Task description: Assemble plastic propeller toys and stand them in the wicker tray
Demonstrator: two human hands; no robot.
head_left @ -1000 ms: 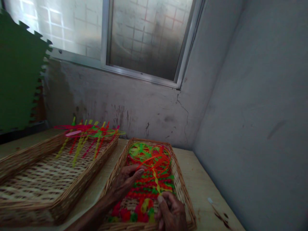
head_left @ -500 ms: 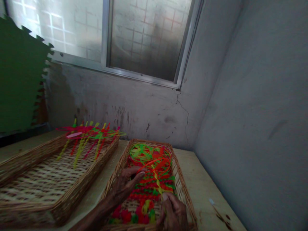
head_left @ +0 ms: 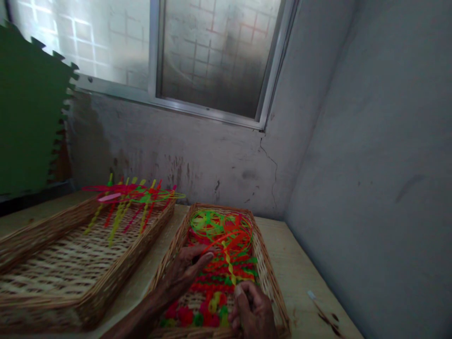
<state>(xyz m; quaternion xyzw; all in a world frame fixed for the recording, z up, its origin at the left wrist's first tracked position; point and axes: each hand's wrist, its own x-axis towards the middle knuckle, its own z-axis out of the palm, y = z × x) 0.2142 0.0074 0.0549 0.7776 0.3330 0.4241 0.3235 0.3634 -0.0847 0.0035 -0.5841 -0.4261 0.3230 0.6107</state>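
Note:
My left hand (head_left: 189, 266) pinches the edge of an orange-red ringed propeller (head_left: 235, 241) between thumb and fingers, over the right wicker basket (head_left: 271, 282). In my right hand (head_left: 254, 306), closed fingers grip the lower end of a yellow twisted stick (head_left: 229, 263). The stick slants up to the propeller's ring; I cannot tell whether it passes through the disc. Beneath my hands the basket holds green and red ringed propellers (head_left: 206, 222) at the far end, red, orange and green twisted sticks (head_left: 208, 286) in the middle, and small coloured pieces (head_left: 185, 316) at the near end.
A second wicker basket (head_left: 84, 301) stands to the left, with several propellers on twisted sticks (head_left: 141, 193) across its far end. A thin white-tipped item (head_left: 311, 295) lies on the table (head_left: 300, 263) at right. Walls and a window (head_left: 212, 61) close off the back.
My right hand has shifted slightly, its fingers closing more tightly around the yellow stick's lower end. My left hand and the propeller have hardly moved.

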